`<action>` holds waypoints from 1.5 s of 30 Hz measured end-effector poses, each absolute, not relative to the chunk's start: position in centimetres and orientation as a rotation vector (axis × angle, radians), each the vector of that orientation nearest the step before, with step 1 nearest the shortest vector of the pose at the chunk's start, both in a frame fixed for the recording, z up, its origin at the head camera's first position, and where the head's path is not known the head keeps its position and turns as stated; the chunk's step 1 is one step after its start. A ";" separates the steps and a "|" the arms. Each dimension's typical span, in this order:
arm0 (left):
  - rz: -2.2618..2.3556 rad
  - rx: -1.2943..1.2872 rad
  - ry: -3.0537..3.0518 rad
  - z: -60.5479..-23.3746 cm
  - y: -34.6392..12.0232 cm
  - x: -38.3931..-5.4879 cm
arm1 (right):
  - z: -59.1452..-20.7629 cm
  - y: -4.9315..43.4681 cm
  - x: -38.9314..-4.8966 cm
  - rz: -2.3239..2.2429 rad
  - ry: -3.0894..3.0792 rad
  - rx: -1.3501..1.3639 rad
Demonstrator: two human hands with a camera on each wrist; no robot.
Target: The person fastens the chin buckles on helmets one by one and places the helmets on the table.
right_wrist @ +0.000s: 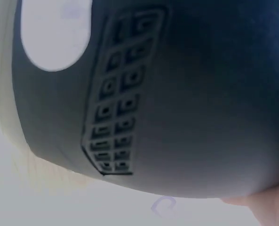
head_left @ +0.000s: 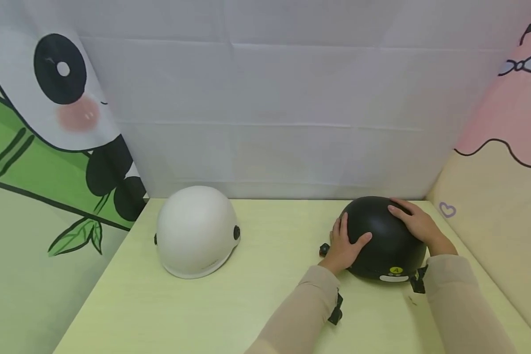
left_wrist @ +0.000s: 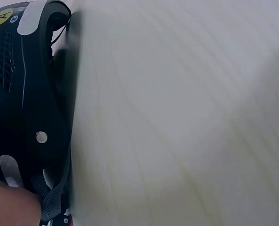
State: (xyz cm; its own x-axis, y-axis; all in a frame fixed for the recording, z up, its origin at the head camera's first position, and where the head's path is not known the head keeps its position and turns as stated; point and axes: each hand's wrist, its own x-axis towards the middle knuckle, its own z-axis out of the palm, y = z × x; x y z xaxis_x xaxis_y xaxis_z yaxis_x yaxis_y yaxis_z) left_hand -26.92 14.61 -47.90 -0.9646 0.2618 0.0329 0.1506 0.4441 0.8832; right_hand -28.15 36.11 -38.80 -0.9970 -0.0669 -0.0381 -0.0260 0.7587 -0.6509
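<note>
A black helmet (head_left: pixel 380 231), dome up, sits at the right of the table with a yellow round sticker and a pale label low on its near side. Against its left side rests my left hand (head_left: pixel 342 248), fingers extended and thumb spread over the shell. My right hand (head_left: pixel 418 223) lies on its upper right, fingers stretched across the dome. In the left wrist view, the helmet's lower edge shows a rivet (left_wrist: pixel 41 137) and a grey strap (left_wrist: pixel 53 200). A vent grid (right_wrist: pixel 115 103) on the shell fills much of the right wrist view.
A white helmet (head_left: pixel 196 231) with dark round side fittings stands on the left part of the pale yellow table (head_left: pixel 230 309). Behind rises a white sheet (head_left: pixel 292 123). Cartoon-printed panels flank the table, a green-and-white one (head_left: pixel 22 236) and a pink-and-cream one (head_left: pixel 504 196).
</note>
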 end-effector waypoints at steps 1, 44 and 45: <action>1.550 0.368 2.577 -47.9 14.7 -26.9 | -38.8 36.2 -28.1 -1.068 2.887 -0.074; 1.255 0.628 2.631 -43.4 1.5 -26.3 | -35.8 27.6 -25.1 -1.102 3.224 0.025; 1.253 0.625 2.638 -43.4 1.0 -26.3 | -35.8 27.3 -25.1 -1.108 3.227 0.020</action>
